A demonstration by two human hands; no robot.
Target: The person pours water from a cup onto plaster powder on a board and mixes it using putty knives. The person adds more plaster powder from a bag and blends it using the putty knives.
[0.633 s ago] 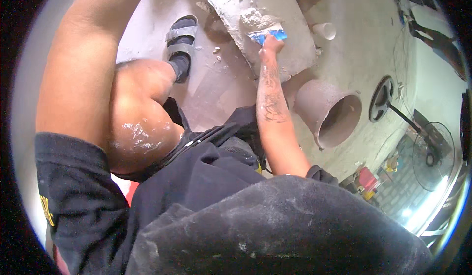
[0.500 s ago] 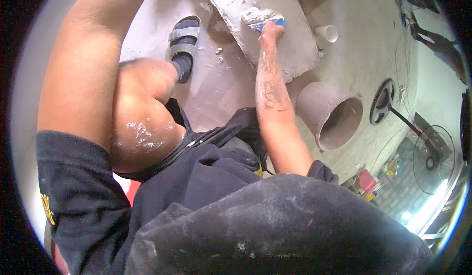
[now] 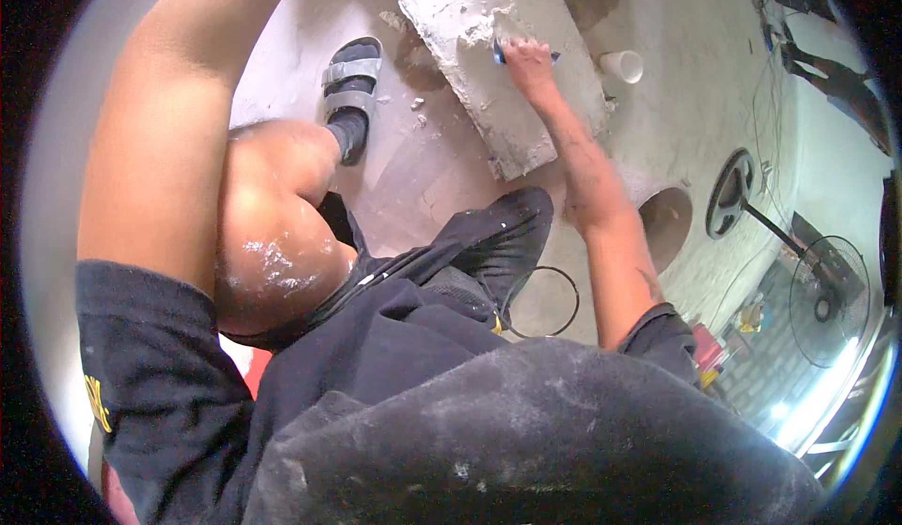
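My right hand grips a blue scraper on a pale board coated with white compound, beside a lumpy patch of white compound. My left forearm rises along the left side and out through the top edge, so my left hand is out of sight. A grey bucket lies on its side right of the board, partly behind my right arm. A white cup stands just right of the board. White smears cover part of my bare left knee.
My sandalled foot is on the dusty floor, among small debris. To the right are a standing fan, its round base, loose cables, a black cord loop, red items and dark shapes at the rim.
My right hand has turned over the scraper and shifted, while the forearm swung to the right, covering more of the bucket and uncovering my dark-clad right leg and the cord loop.
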